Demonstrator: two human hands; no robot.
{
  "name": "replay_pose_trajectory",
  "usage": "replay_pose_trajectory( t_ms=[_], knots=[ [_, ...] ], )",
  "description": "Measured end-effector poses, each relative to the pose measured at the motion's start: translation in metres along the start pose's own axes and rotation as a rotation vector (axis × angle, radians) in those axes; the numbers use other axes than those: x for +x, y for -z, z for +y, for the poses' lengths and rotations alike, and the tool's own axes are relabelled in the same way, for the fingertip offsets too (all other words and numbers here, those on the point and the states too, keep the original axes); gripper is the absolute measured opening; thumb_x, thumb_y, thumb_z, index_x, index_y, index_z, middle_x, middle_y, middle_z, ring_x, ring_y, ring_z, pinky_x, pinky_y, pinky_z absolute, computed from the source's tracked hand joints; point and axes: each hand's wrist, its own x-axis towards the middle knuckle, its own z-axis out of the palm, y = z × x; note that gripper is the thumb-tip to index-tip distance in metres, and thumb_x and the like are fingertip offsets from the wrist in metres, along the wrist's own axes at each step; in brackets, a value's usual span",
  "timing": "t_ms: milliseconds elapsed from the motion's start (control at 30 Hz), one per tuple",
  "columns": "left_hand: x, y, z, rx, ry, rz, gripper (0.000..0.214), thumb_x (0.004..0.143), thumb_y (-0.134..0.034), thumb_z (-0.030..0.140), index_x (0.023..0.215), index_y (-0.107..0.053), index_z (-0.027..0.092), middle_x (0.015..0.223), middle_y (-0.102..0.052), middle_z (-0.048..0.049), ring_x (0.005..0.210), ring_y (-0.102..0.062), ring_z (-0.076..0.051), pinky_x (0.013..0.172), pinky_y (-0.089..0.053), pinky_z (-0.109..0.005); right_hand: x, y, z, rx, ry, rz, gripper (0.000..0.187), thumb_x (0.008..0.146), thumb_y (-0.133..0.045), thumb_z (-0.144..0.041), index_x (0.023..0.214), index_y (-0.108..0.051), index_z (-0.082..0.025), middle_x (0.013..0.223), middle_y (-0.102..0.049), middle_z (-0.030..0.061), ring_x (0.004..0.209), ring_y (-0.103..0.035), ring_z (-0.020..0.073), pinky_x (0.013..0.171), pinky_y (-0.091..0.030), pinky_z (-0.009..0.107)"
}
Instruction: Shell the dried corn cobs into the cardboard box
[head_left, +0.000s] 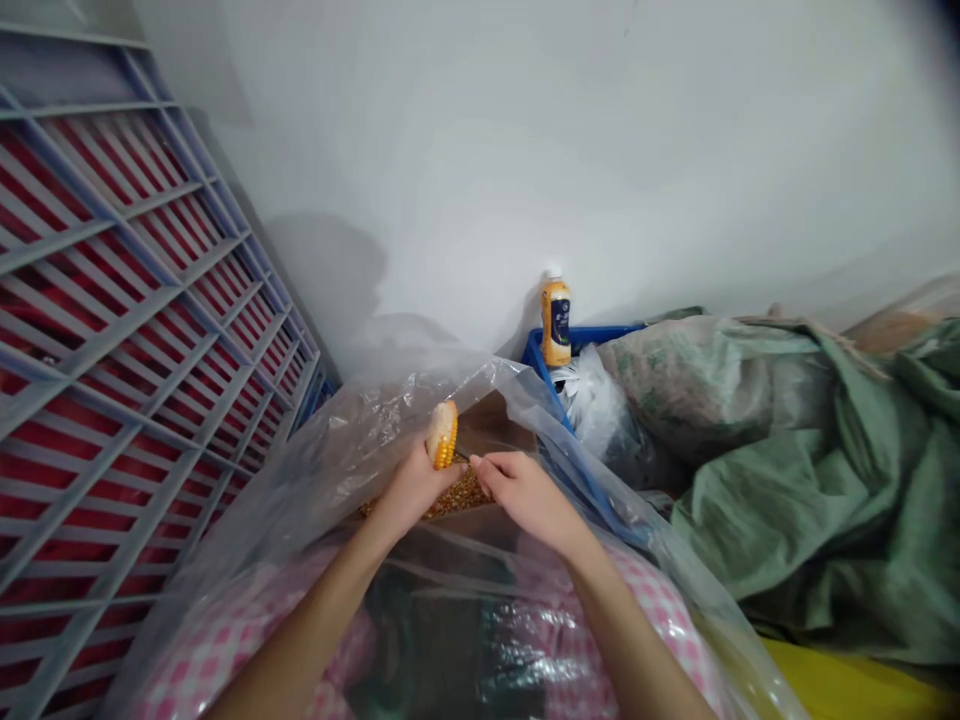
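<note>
My left hand [416, 490] is closed round a yellow corn cob [443, 433], holding it upright with its cut end facing up. My right hand [525, 492] is closed in a pinch just right of the cob, fingertips pressed against a thin dark tool that I cannot make out, touching the cob's side. Below both hands lies a pile of loose corn kernels [459, 496] inside a box lined with clear plastic sheeting [352, 440]. The sheeting drapes over my lap, which is covered in pink checked cloth [225, 640].
A blue-grey slatted crate wall [135, 330] with red behind stands at the left. A yellow bottle [556, 320] stands on a blue crate [592, 336] against the white wall. Green woven sacks [810, 470] are heaped at the right, above a yellow surface [847, 685].
</note>
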Motion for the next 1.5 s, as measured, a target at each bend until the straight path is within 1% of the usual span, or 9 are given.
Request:
replay_pose_trajectory(
  t_ms=[200,333,500,600,767,867,1033,1300,1500],
  knots=[
    [0.003,0.0,-0.003,0.205,-0.107,-0.037,0.039,0.062,-0.062,0.029,0.097,-0.053,0.013,0.077,-0.057,-0.0001,0.071,-0.053,-0.015,0.067,-0.042,-0.026,0.0,0.003,-0.002,-0.038,-0.003,-0.021,0.038,0.084,-0.035,-0.04,0.053,-0.036,-0.018,0.049,-0.032,-0.0043,0.049,-0.028,0.008,0.048,-0.019,0.024],
    [0.0,0.0,0.0,0.239,-0.076,-0.043,0.042,0.06,-0.06,0.025,0.1,-0.053,0.012,0.084,-0.059,-0.0021,0.079,-0.055,-0.018,0.072,-0.043,-0.028,0.0,0.007,-0.003,-0.023,-0.004,-0.041,0.037,0.084,-0.035,-0.039,0.054,-0.037,-0.018,0.049,-0.032,-0.0043,0.049,-0.029,0.0079,0.048,-0.018,0.024],
    [-0.006,-0.002,0.004,0.115,-0.072,-0.156,0.046,0.063,-0.058,0.024,0.107,-0.049,0.013,0.087,-0.059,-0.0025,0.076,-0.056,-0.017,0.068,-0.044,-0.026,0.0,0.012,0.001,-0.054,0.008,-0.077,0.038,0.084,-0.037,-0.039,0.052,-0.037,-0.018,0.049,-0.032,-0.0043,0.049,-0.029,0.008,0.048,-0.02,0.024],
    [-0.007,-0.002,0.003,0.045,-0.011,-0.221,0.046,0.065,-0.057,0.024,0.109,-0.047,0.015,0.079,-0.057,0.0,0.068,-0.056,-0.014,0.061,-0.044,-0.024,-0.001,0.014,0.003,-0.038,0.014,-0.103,0.037,0.084,-0.037,-0.039,0.053,-0.039,-0.018,0.049,-0.035,-0.0041,0.049,-0.03,0.0081,0.048,-0.021,0.024],
    [-0.008,-0.001,0.004,0.05,-0.002,-0.229,0.046,0.064,-0.057,0.022,0.108,-0.047,0.015,0.066,-0.052,0.0036,0.052,-0.05,-0.011,0.051,-0.04,-0.021,-0.004,0.018,0.001,-0.009,0.011,-0.129,0.038,0.084,-0.037,-0.041,0.054,-0.038,-0.018,0.048,-0.032,-0.0049,0.047,-0.027,0.0073,0.047,-0.019,0.024],
    [-0.006,-0.001,0.004,0.135,-0.016,-0.193,0.041,0.065,-0.055,0.024,0.104,-0.048,0.014,0.069,-0.053,0.0021,0.052,-0.048,-0.011,0.05,-0.039,-0.023,-0.005,0.019,-0.001,0.016,0.009,-0.129,0.039,0.085,-0.036,-0.042,0.055,-0.038,-0.018,0.048,-0.031,-0.0054,0.046,-0.026,0.007,0.047,-0.019,0.023],
    [-0.004,-0.001,0.005,0.379,-0.091,-0.031,0.038,0.064,-0.056,0.025,0.1,-0.051,0.012,0.086,-0.059,-0.0055,0.077,-0.056,-0.018,0.069,-0.042,-0.028,-0.004,0.017,-0.003,-0.013,0.013,-0.054,0.039,0.085,-0.036,-0.042,0.054,-0.036,-0.018,0.049,-0.033,-0.0045,0.048,-0.028,0.0077,0.048,-0.02,0.024],
    [-0.006,-0.003,0.006,0.423,-0.081,-0.052,0.037,0.067,-0.057,0.028,0.1,-0.049,0.013,0.087,-0.061,-0.0063,0.081,-0.058,-0.021,0.069,-0.042,-0.028,-0.004,0.011,-0.002,-0.02,0.02,-0.039,0.039,0.084,-0.036,-0.041,0.053,-0.037,-0.018,0.049,-0.033,-0.0042,0.048,-0.028,0.0083,0.048,-0.02,0.024],
    [-0.007,-0.005,0.008,0.522,-0.065,-0.016,0.032,0.071,-0.056,0.03,0.097,-0.048,0.013,0.087,-0.062,-0.0101,0.08,-0.059,-0.022,0.066,-0.04,-0.028,-0.004,0.004,-0.004,-0.034,-0.003,0.006,0.038,0.084,-0.035,-0.04,0.054,-0.037,-0.018,0.049,-0.034,-0.0041,0.049,-0.029,0.0086,0.048,-0.019,0.024]
  ],
)
